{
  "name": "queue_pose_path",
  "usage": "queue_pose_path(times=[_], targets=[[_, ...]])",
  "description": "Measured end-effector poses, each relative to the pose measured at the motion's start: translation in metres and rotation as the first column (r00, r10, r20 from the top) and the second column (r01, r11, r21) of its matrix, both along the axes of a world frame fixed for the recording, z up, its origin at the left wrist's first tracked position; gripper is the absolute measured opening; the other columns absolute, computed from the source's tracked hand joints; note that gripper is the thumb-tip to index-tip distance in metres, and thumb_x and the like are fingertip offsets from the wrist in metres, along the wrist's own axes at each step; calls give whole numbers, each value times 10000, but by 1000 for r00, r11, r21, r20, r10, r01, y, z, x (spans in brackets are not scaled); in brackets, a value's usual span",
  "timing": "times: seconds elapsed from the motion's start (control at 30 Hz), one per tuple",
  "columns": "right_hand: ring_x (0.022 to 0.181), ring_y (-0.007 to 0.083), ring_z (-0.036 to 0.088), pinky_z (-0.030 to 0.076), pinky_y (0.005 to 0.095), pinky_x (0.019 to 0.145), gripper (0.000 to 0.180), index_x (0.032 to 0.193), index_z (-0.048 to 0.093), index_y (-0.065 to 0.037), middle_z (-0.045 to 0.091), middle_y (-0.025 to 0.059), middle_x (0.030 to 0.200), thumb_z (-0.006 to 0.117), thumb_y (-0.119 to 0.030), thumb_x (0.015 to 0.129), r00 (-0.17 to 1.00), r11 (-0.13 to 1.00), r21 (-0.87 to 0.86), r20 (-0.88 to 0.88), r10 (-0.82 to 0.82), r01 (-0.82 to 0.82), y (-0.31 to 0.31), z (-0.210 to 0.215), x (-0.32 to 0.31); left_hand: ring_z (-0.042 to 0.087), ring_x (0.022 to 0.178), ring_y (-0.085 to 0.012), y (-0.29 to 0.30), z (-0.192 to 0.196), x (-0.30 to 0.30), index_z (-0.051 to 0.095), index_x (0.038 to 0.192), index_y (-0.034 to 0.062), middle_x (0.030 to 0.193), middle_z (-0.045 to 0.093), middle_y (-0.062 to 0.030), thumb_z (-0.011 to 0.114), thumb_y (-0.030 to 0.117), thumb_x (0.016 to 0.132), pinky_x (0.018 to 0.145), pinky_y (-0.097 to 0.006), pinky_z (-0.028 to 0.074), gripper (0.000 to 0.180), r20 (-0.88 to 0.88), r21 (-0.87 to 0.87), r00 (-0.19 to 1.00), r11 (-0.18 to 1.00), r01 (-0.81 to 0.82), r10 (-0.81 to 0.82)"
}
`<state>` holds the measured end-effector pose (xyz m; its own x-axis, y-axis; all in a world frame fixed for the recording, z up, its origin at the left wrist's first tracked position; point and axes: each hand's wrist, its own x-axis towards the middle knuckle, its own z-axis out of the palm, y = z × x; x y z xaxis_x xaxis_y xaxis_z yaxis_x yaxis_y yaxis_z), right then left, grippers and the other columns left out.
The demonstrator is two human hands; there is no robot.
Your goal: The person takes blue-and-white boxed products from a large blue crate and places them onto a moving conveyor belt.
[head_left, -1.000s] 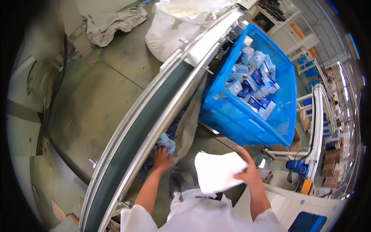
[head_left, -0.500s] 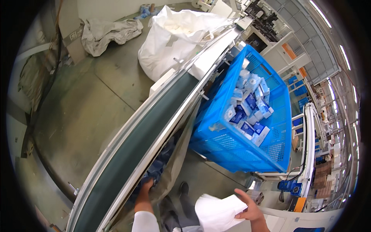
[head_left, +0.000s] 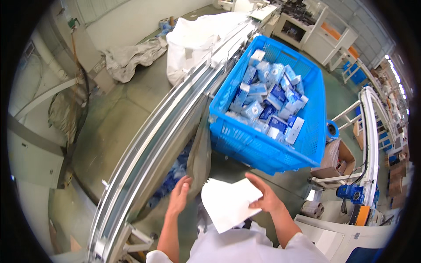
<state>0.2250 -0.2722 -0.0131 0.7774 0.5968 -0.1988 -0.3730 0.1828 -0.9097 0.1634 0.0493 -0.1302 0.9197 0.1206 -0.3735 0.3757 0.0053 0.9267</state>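
My right hand (head_left: 263,197) grips a stack of white tissues (head_left: 228,201) by its right side, thumb and fingers around the edge. The stack hangs in front of my body, with a jagged upper left edge. To the left of it is my left hand (head_left: 179,197), raised with the thumb apart from the fingers and nothing visible in it. Just beyond that hand, blue-and-clear plastic wrappers (head_left: 169,182) lie beneath the conveyor, beside a hanging grey-beige cloth (head_left: 199,151).
A conveyor (head_left: 151,138) runs diagonally on my left. Ahead stands a blue plastic crate (head_left: 267,158) with several blue-and-white tissue packs (head_left: 272,94). Behind the conveyor is a large white sack (head_left: 188,44). A cardboard box (head_left: 335,160) and blue motor (head_left: 351,193) are at right.
My left hand has come up from among the wrappers under the conveyor. My right hand has brought the tissues up and slightly left. The view has shifted, showing more of my body.
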Motion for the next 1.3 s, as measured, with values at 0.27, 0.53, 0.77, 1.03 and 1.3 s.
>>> queue_pose_path(times=[0.27,0.53,0.77,1.03,1.3], targets=[[1295,212,400,328,328,1052,897,1463,241,-2,402,118,1416,700,34,694,990,983,126,-40,-132,136,-27,-26,-11,335,1326,-284,-147,102,-37,-40,1496,52,1434,315,-178,743,359,755,1082,-395,279,1121,365,-249,927,969,6,88],[1274,229,430,314,335,1063,968,1474,203,5,450,138,1362,722,4,658,994,938,343,-81,73,-41,-78,-19,-26,460,1236,-304,-159,97,-53,180,1478,60,1400,394,-179,456,551,906,1041,-427,382,803,178,-757,892,637,-146,416],[1239,251,462,356,357,1038,924,1471,226,-24,464,153,1341,709,51,688,990,960,279,-136,24,15,-91,-25,-22,401,1303,-263,-203,104,-71,247,1450,27,1391,425,-145,492,622,856,1073,-398,322,876,214,-659,948,751,-37,235],[1321,196,356,242,315,1099,849,1499,88,-19,353,107,1440,503,75,765,993,993,95,-82,80,-72,-92,-45,-43,366,1278,-271,-225,107,-75,-54,1496,77,1376,353,-190,554,9,768,1070,-368,288,951,247,-9,963,995,-104,103],[1326,232,349,307,374,1080,1002,1507,48,-74,308,152,1467,680,88,746,991,956,286,-93,101,-71,-104,-43,-35,359,1290,-246,-196,152,-62,-46,1508,99,1418,319,-164,600,-32,785,1065,-329,273,978,45,-259,998,965,46,-35]])
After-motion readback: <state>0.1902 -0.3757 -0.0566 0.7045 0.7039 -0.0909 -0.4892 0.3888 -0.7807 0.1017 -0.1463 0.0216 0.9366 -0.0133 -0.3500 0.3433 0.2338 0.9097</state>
